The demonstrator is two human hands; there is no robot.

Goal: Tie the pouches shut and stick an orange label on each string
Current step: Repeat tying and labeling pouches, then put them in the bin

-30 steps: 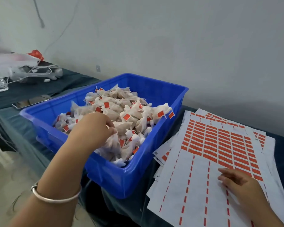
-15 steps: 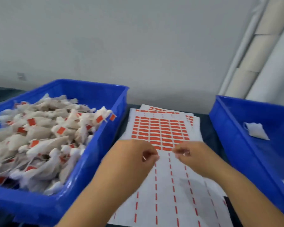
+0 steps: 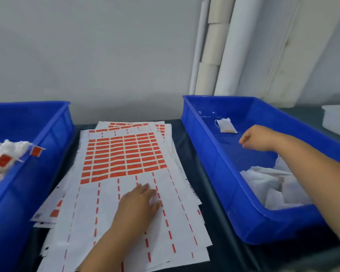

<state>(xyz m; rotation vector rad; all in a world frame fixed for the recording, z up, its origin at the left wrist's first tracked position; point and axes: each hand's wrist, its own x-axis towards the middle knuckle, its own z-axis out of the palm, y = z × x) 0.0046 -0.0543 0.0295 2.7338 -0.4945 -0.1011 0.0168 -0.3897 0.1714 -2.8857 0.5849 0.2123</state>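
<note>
A stack of white label sheets (image 3: 126,222) lies between two blue bins, its upper half covered with orange labels (image 3: 124,156). My left hand (image 3: 139,201) rests flat on the peeled lower part of the top sheet, fingers straight. My right hand (image 3: 253,139) hangs inside the right blue bin (image 3: 220,169), fingers loosely curled, holding nothing visible. One white pouch (image 3: 226,125) lies alone just beyond it near the bin's far end. More white pouches (image 3: 271,185) pile at the bin's near end. Labelled pouches (image 3: 6,154) fill the left blue bin (image 3: 33,146).
Pale rolled tubes (image 3: 214,48) lean against the wall behind the right bin. A white stack (image 3: 338,118) sits at the far right edge. A dark cloth (image 3: 220,242) covers the table between the bins.
My view has swung right. My hands, which were close together over the sheets, have parted: the left now lies flat on the sheet, the right has reached into the right bin.
</note>
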